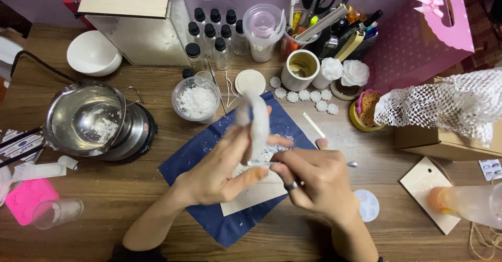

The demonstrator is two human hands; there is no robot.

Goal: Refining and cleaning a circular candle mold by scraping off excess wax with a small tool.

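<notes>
My left hand (222,170) grips a white, blurred mould-like piece (256,118), holding it upright above a dark blue mat (196,149). My right hand (319,181), with a dark ring on one finger, pinches a thin metal tool (351,164) and presses its other end against the base of the white piece. White flakes lie scattered on the mat under both hands. A pale card (256,194) lies on the mat below the hands.
A steel pot (83,118) sits on a small hotplate at the left, a white bowl (94,53) behind it. A clear cup of white flakes (197,100), small bottles (212,37), a pen holder (327,24), white flower shapes (355,73) and a pink bag (418,37) stand behind.
</notes>
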